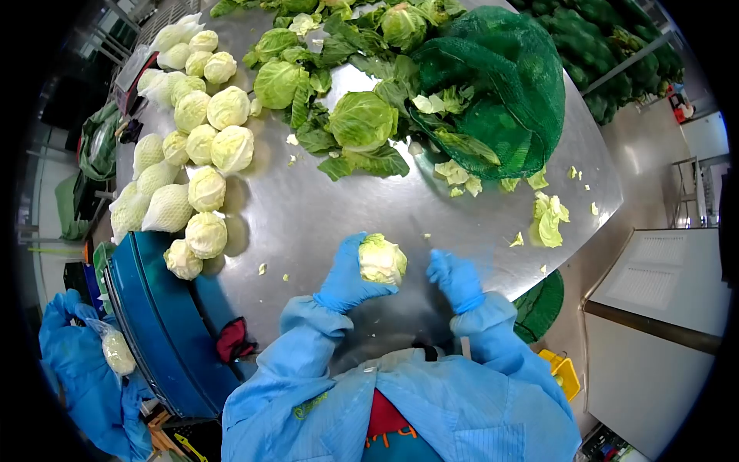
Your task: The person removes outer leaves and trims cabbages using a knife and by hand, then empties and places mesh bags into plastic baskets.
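Observation:
My left hand, in a blue glove, is wrapped round the left side of a trimmed pale cabbage above the metal table. To its right, apart from the cabbage, my gloved right hand is closed with the fingers curled. What it holds, if anything, I cannot make out; there is some blur beside it. Beyond my hands lies a leafy green cabbage among loose outer leaves. Rows of trimmed cabbages stand at the left, some in white foam net sleeves.
A green mesh sack with leaves at its mouth lies at the back right. Leaf scraps litter the right side of the metal table. A blue machine adjoins the left edge. Another person's blue sleeve shows at lower left.

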Available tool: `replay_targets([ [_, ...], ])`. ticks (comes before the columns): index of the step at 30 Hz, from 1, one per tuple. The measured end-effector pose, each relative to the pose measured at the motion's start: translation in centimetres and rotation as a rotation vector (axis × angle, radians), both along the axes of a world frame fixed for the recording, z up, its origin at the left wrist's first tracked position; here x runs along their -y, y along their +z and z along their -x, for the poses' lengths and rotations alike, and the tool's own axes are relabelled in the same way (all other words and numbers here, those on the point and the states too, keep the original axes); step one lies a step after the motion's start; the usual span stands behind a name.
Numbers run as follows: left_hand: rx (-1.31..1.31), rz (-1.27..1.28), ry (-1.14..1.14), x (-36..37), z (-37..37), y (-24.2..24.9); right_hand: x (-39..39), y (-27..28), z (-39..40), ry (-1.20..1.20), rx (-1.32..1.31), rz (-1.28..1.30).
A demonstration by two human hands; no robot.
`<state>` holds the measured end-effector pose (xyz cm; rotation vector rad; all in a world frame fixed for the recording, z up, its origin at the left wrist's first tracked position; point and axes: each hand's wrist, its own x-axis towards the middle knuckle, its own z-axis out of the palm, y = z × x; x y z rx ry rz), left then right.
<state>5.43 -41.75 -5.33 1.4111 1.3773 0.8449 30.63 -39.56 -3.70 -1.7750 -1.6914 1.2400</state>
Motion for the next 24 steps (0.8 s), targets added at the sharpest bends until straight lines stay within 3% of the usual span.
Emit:
replay_targets([
  [2, -0.063, -0.013, 0.02, 0.3, -0.4, 0.0, 2.2, -0.8, 1.5, 0.201, 0.144, -0.301],
  [5, -0.161, -0.044, 0.02, 0.1, -0.7, 0.6, 2.8, -0.6, 2.7, 0.275, 0.149, -0.191],
  [8, -0.129, -0.023, 0.013, 0.0, -0.8, 0.3, 1.8, -1.7, 2.3, 0.27, -0.124, 0.146],
  [11, -0.092, 0.001, 0.014, 0.0, -0.9, -0.1, 0.2, -2.7, 2.0, 0.326, -0.288, 0.183],
  [17, -0.195, -0.016, 0.042, -0.1, -1.8, 0.5, -1.6, -1.2, 2.9, 0.354, -0.019, 0.196],
  [23, -0.315, -0.009, 0.064, -0.1, -2.4, 0.9, -2.1, 1.0, 3.9, 0.214, -0.055, 0.503],
  [24, -0.326, -0.015, 0.067, -0.1, -2.4, 0.9, -1.7, -0.6, 3.7, 0.276, 0.047, 0.268],
])
